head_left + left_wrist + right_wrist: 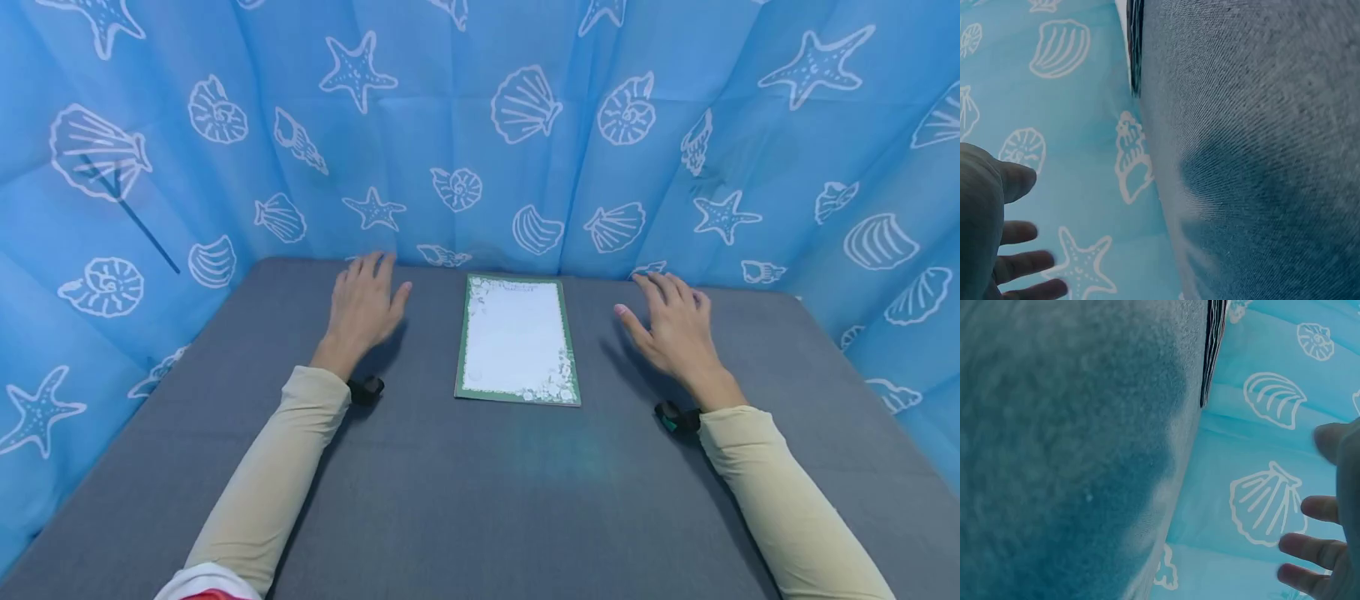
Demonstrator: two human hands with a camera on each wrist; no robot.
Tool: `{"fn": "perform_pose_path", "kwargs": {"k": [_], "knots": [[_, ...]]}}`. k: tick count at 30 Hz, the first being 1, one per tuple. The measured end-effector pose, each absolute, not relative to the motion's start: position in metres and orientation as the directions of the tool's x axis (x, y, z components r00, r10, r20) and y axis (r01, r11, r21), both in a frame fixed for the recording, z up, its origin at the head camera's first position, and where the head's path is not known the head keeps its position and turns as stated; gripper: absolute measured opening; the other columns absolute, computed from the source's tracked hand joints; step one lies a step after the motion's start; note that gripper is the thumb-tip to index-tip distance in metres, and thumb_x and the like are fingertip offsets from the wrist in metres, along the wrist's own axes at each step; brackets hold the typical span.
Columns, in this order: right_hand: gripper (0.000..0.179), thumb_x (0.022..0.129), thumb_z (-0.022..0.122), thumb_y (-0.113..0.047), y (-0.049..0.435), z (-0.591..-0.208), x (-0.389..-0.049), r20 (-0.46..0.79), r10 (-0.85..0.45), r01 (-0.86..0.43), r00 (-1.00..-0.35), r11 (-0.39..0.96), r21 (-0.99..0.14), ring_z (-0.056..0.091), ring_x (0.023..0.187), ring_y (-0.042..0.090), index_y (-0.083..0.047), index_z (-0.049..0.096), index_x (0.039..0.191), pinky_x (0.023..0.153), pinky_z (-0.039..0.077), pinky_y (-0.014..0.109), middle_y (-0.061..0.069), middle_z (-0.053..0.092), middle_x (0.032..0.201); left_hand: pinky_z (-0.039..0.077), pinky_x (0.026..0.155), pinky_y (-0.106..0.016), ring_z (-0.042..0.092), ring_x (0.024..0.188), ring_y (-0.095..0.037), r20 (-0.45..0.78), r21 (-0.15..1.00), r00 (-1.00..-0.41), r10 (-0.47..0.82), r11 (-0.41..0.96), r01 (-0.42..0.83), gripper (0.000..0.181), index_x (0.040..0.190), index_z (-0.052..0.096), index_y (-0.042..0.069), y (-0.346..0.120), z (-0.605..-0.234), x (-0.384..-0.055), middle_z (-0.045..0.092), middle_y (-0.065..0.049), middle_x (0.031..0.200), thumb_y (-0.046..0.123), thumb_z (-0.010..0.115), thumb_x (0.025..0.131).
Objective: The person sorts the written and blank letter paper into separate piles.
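Observation:
A thin stack of paper sheets (pixel 516 337) lies flat on the grey table, the top one white with a green border and pale flowers in two corners. Its layered edge (pixel 1212 353) shows from the side in the right wrist view. To the left of the sheets is my left hand (pixel 365 302), fingers spread and relaxed, holding nothing. My right hand (pixel 675 327) is on the other side, thumb apart from the loosely bent fingers, likewise holding nothing. Both hands cast shadows on the cloth beneath them and are apart from the paper.
Grey cloth (pixel 450 500) covers the table. A blue curtain (pixel 420 142) with white shells and starfish hangs along the table's far edge and both sides. Dark straps with small devices (pixel 367 390) sit at the wrists, below beige sleeves (pixel 277 475).

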State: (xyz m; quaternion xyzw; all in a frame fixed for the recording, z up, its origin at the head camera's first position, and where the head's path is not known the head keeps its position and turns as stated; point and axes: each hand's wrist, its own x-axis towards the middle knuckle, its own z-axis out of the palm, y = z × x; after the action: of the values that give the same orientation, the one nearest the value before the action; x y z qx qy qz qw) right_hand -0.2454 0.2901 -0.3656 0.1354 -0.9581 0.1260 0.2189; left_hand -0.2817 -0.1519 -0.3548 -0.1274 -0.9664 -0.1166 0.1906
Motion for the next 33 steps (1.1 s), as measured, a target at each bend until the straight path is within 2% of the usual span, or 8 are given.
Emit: {"fn": "perform_pose_path", "kwargs": {"k": [3,6,13,18,22,27,33], "knots": [[0.049,0.101,0.063,-0.028,0.288,-0.366,-0.244,0.484,-0.219,-0.34,-0.847,0.924,-0.176,0.045,0.127,0.051,0.002,0.054,0.138,0.098,0.033,0.069,0.03,0.052,0.136,0.041,0.103,-0.059,0.049,0.128,-0.046,0.405,0.176,-0.888,0.216,0.935,0.307,0.051,0.144,0.05,-0.003,-0.148,-0.356,-0.28,0.053,-0.026,0.14,0.031,0.052,0.106],[0.039,0.099,0.066,-0.021,0.286,-0.368,-0.243,0.482,-0.229,-0.358,-0.846,0.913,-0.196,0.055,0.113,0.049,0.004,0.061,0.128,0.089,0.042,0.065,0.029,0.06,0.122,0.045,0.098,-0.057,0.055,0.12,-0.044,0.402,0.203,-0.887,0.227,0.923,0.328,0.047,0.139,0.056,-0.003,-0.144,-0.357,-0.28,0.059,-0.025,0.133,0.029,0.054,0.105],[0.025,0.099,0.065,-0.019,0.277,-0.369,-0.239,0.393,-0.213,-0.361,-0.894,0.864,-0.351,0.063,0.089,0.036,0.002,0.069,0.112,0.075,0.049,0.054,0.02,0.067,0.099,0.051,0.086,-0.052,0.062,0.104,-0.035,0.33,0.393,-0.92,0.21,0.856,0.337,0.038,0.13,0.063,0.0,-0.134,-0.361,-0.277,0.066,-0.018,0.116,0.025,0.059,0.103],[0.026,0.101,0.065,-0.023,0.267,-0.368,-0.237,0.27,-0.196,-0.315,-0.943,0.79,-0.527,0.064,0.088,0.03,0.0,0.07,0.112,0.076,0.049,0.045,0.016,0.069,0.098,0.052,0.083,-0.046,0.064,0.097,-0.028,0.206,0.577,-0.948,0.243,0.752,0.318,0.036,0.129,0.064,0.001,-0.124,-0.366,-0.277,0.068,-0.012,0.108,0.024,0.061,0.102],[0.029,0.101,0.066,-0.027,0.257,-0.37,-0.236,0.172,-0.221,-0.279,-0.96,0.736,-0.616,0.065,0.089,0.027,-0.002,0.071,0.114,0.074,0.051,0.04,0.013,0.071,0.099,0.052,0.084,-0.044,0.065,0.098,-0.027,0.106,0.688,-0.947,0.305,0.665,0.291,0.039,0.132,0.063,-0.001,-0.117,-0.371,-0.277,0.068,-0.012,0.107,0.023,0.062,0.101],[0.033,0.1,0.066,-0.028,0.247,-0.375,-0.234,0.098,-0.258,-0.254,-0.961,0.692,-0.676,0.064,0.086,0.024,0.0,0.071,0.117,0.069,0.051,0.035,0.013,0.07,0.098,0.053,0.083,-0.043,0.065,0.098,-0.028,0.026,0.737,-0.93,0.366,0.622,0.266,0.041,0.133,0.062,-0.002,-0.112,-0.377,-0.276,0.067,-0.015,0.11,0.022,0.063,0.1],[0.038,0.099,0.068,-0.03,0.243,-0.381,-0.232,0.017,-0.239,-0.173,-0.971,0.65,-0.74,0.062,0.084,0.023,0.003,0.069,0.119,0.067,0.05,0.032,0.014,0.069,0.1,0.053,0.078,-0.038,0.062,0.1,-0.027,-0.045,0.802,-0.926,0.374,0.567,0.189,0.041,0.133,0.062,-0.001,-0.107,-0.381,-0.274,0.065,-0.016,0.113,0.022,0.066,0.099]]}}
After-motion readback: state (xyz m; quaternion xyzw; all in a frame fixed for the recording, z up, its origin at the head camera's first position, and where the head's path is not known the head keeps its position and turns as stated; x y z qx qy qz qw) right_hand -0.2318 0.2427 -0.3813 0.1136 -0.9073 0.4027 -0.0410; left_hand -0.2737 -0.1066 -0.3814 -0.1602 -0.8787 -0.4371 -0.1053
